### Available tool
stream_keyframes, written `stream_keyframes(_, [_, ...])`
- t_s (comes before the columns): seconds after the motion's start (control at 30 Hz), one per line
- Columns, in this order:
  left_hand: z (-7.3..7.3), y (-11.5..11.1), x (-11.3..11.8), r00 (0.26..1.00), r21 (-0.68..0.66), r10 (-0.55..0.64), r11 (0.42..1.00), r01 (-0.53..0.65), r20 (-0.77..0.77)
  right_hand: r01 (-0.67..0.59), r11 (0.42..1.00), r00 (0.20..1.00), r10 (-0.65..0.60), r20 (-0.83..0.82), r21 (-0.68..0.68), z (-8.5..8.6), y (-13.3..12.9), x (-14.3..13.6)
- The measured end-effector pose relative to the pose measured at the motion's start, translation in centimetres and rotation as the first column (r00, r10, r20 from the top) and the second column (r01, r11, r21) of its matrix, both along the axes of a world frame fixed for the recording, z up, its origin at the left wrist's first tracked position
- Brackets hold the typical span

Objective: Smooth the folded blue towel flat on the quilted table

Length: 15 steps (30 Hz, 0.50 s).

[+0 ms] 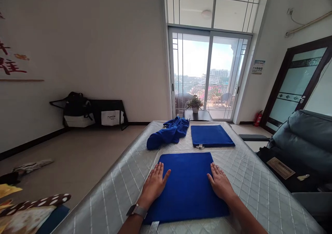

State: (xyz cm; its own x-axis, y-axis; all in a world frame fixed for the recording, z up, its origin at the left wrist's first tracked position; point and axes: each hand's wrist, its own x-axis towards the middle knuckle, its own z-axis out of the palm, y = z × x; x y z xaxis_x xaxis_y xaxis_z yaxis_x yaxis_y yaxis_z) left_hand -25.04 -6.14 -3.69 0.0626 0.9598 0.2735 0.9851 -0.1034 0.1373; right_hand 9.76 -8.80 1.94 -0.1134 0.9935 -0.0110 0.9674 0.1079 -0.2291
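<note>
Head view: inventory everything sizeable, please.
Mattress: 1, silver, centre
Nearer cloth: 1, blue, mattress centre
Farther cloth: 1, blue, mattress, far right
Crumpled cloth: 1, blue, mattress, far left
Plant: 1, green, beyond mattress
Sliding door: 1, grey, behind plant
Glazed door: 1, brown, right
Extinguisher: 1, red, beside glazed door
Armchair: 1, dark, right
Backpack: 1, black, left
Printed bag: 1, white, left
Fabrics: several, mixed, lower left
Left hand: 1, bare, nearer cloth's left
Right hand: 1, bare, nearer cloth's right
</note>
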Motion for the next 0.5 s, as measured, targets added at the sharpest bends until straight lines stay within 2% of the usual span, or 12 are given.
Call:
stream_keyframes(0.13, [-0.6, 0.3, -0.1, 1.0, 0.026, 0.004, 1.0, -0.004, 0.002, 0.003, 1.0, 0.999, -0.004, 0.038, 0.021, 0.9, 1.6, 0.0])
stream_keyframes(0.3, [-1.4, 0.8, -0.3, 1.0, 0.04, 0.008, 0.999, -0.008, 0.01, -0.019, 1.0, 0.998, 0.018, 0.062, 0.015, 2.0, 5.3, -0.1])
stream_keyframes(0.5, [-2.1, 0.8, -1.5, 0.995, 0.05, -0.09, 0.994, 0.092, -0.046, -0.048, 0.999, 0.998, 0.047, 0.052, 0.015, 1.2, 7.8, 0.4])
